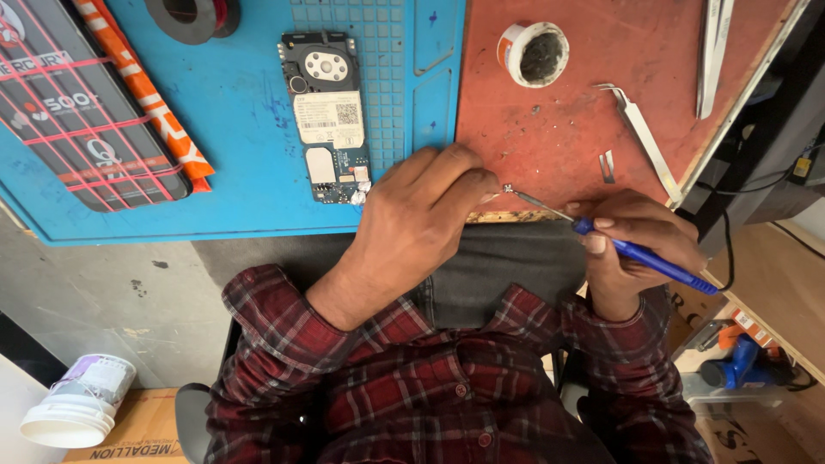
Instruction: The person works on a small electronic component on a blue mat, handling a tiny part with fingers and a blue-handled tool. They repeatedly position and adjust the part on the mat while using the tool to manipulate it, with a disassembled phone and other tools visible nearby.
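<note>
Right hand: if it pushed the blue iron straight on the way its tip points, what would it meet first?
The left hand's fingertips: the iron in the right hand has its tip almost touching them, though depth is unclear.

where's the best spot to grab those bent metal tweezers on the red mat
Probably mid-shaft of the bent tweezers, pinched across their narrow width from above. They lie flat on the red mat with bare mat on both sides, and the hooked tip points away toward the small white tub.

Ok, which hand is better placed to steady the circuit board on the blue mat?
Probably left. The left hand sits right beside the lower end of the circuit board, with its fingertips at the tool's tip. The right hand is farther off and is gripping the blue-handled tool.
</note>
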